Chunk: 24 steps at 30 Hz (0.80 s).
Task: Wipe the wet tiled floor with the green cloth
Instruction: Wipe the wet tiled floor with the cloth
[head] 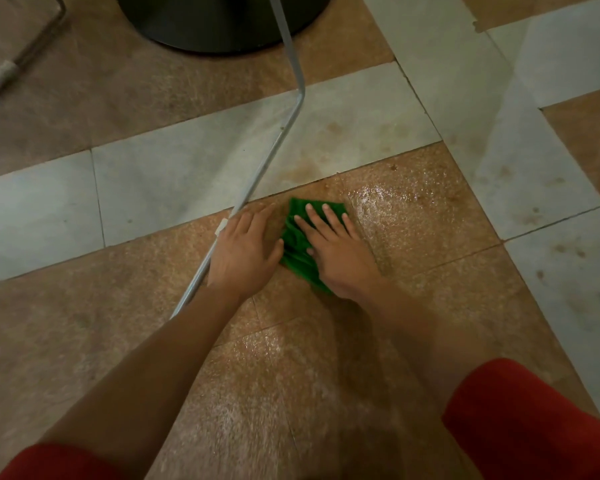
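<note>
A crumpled green cloth [296,242] lies on a brown speckled floor tile. My right hand [336,252] presses flat on top of it, fingers spread and pointing away from me. My left hand [245,249] rests flat on the bare tile just left of the cloth, its thumb touching the cloth's edge. A shiny wet patch [395,206] glistens on the tile to the right of the cloth. Another damp sheen [278,348] shows on the tile nearer to me, between my forearms.
A bent grey metal tube [281,140] runs diagonally across the floor and passes under my left wrist. A round black base [215,26] stands at the top. Pale grey tiles [174,171] with brown stains lie beyond the cloth. My red-clad knees [520,420] fill the bottom corners.
</note>
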{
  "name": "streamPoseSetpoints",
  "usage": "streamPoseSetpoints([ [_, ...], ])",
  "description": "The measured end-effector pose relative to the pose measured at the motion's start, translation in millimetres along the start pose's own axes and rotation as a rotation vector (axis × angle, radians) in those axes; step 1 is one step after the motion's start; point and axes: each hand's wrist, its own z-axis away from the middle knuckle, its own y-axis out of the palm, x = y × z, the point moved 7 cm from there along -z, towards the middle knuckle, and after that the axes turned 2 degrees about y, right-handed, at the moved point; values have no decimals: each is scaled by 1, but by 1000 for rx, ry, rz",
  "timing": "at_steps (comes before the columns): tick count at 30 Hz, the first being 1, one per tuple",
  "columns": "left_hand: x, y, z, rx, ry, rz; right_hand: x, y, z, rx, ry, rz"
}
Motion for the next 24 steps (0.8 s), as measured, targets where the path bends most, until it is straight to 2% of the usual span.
streamPoseSetpoints([
  [3,-3,1,2,6,23,-15,-16,-2,-5,2,144,-25],
  [7,-6,3,1,-1,31,-2,0,4,-10,-3,337,-75],
  [13,-14,8,-1,22,55,13,-6,2,11,29,54,-34],
  [17,-12,9,2,17,66,-3,-21,-3,1,10,206,-68],
  [20,-9,10,4,16,74,-4,-2,1,-8,5,315,-72],
  [24,-7,11,2,20,18,21,34,15,3,44,99,-15],
])
